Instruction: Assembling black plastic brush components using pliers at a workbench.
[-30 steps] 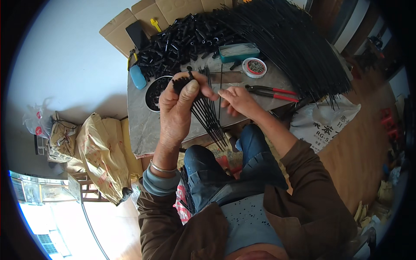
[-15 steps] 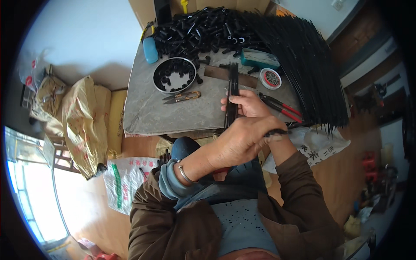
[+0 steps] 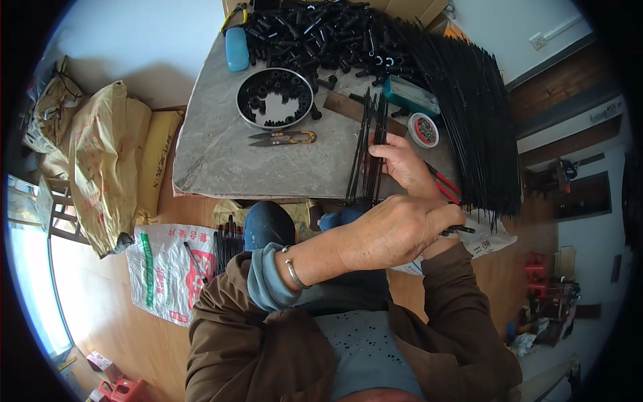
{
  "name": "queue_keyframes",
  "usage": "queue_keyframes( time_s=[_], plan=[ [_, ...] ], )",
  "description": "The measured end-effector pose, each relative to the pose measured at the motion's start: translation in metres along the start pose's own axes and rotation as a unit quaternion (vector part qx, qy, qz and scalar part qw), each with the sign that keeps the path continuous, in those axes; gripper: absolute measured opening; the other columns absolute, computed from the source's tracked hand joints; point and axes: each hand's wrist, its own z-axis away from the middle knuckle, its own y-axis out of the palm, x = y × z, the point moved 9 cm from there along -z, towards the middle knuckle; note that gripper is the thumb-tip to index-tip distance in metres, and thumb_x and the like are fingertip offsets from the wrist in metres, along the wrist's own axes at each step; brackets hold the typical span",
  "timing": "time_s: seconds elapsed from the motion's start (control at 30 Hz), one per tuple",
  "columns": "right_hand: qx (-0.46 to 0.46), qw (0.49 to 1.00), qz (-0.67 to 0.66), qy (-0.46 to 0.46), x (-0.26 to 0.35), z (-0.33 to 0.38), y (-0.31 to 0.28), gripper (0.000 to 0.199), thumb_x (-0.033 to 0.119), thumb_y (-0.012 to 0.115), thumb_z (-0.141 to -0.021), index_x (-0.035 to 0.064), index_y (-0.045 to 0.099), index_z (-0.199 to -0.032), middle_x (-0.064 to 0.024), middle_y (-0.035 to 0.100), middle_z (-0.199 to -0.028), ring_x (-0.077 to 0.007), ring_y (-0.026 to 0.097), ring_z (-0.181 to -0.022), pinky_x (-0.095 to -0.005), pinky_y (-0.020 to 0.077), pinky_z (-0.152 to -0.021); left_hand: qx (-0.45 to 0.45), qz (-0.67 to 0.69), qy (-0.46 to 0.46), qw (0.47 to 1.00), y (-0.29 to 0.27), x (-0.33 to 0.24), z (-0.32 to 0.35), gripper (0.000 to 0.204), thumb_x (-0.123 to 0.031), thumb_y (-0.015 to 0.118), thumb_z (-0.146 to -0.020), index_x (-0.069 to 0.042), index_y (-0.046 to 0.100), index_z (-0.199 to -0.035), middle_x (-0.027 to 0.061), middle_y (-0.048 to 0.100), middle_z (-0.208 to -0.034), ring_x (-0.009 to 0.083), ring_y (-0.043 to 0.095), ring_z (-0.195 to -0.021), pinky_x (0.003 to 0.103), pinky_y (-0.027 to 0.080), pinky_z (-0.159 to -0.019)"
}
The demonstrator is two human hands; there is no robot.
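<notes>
A loose bundle of thin black rods (image 3: 379, 130) is in the narrow grip of the right hand (image 3: 400, 161), above the table (image 3: 214, 157) near its front edge. The left hand (image 3: 410, 226) crosses over the right forearm, its grip curled round black ends (image 3: 459, 230) that poke out. Leftward lie snips (image 3: 282, 138) and a round dish (image 3: 280, 109); farther back, black tubes (image 3: 321, 33) are heaped.
</notes>
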Motion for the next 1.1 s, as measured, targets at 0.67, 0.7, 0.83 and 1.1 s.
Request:
queue_keyframes(
  time_s=[0.67, 0.7, 0.83, 1.1],
  plan=[
    [-0.04, 0.991, 0.102, -0.071, 0.003, -0.007, 0.008, 0.016, 0.015, 0.061, -0.09, 0.0057, 0.055, -0.101, -0.0017, 0.057, -0.075, -0.0107, 0.057, -0.061, -0.0254, 0.0483, -0.048, 0.005, 0.008, 0.02, 1.0, 0.0, -0.004, -0.001, 0.034, 0.006, 0.059, -0.071, 0.0, 0.054, -0.104, 0.0159, 0.061, -0.077, 0.0334, 0.064, -0.073, 0.04, 0.051, -0.061],
    [-0.066, 0.991, 0.095, -0.073, 0.004, -0.007, 0.005, 0.014, 0.016, 0.061, -0.09, 0.0057, 0.055, -0.099, -0.0017, 0.057, -0.075, -0.0105, 0.057, -0.06, -0.0244, 0.0468, -0.045, -0.009, 0.011, 0.029, 0.999, -0.004, -0.006, -0.001, 0.034, 0.005, 0.059, -0.071, 0.0, 0.054, -0.104, 0.0154, 0.061, -0.077, 0.0333, 0.064, -0.073, 0.04, 0.051, -0.061],
    [-0.079, 0.984, 0.127, -0.101, 0.013, -0.007, 0.015, 0.016, 0.016, 0.06, -0.09, 0.005, 0.053, -0.1, -0.004, 0.059, -0.077, -0.0105, 0.056, -0.057, -0.0248, 0.0451, -0.042, -0.033, 0.022, 0.042, 0.998, -0.011, -0.01, 0.001, 0.036, 0.006, 0.06, -0.07, 0.001, 0.054, -0.105, 0.0144, 0.061, -0.076, 0.0327, 0.063, -0.071, 0.04, 0.052, -0.061],
    [-0.095, 0.983, 0.122, -0.095, 0.015, 0.001, 0.02, 0.046, 0.02, 0.068, -0.086, -0.0009, 0.042, -0.118, -0.0079, 0.061, -0.08, -0.0088, 0.053, -0.052, -0.0218, 0.0415, -0.039, -0.016, 0.018, 0.036, 0.999, -0.009, -0.007, 0.003, 0.038, 0.006, 0.063, -0.068, 0.001, 0.053, -0.104, 0.0147, 0.061, -0.076, 0.0333, 0.063, -0.069, 0.04, 0.05, -0.058]
  ],
)
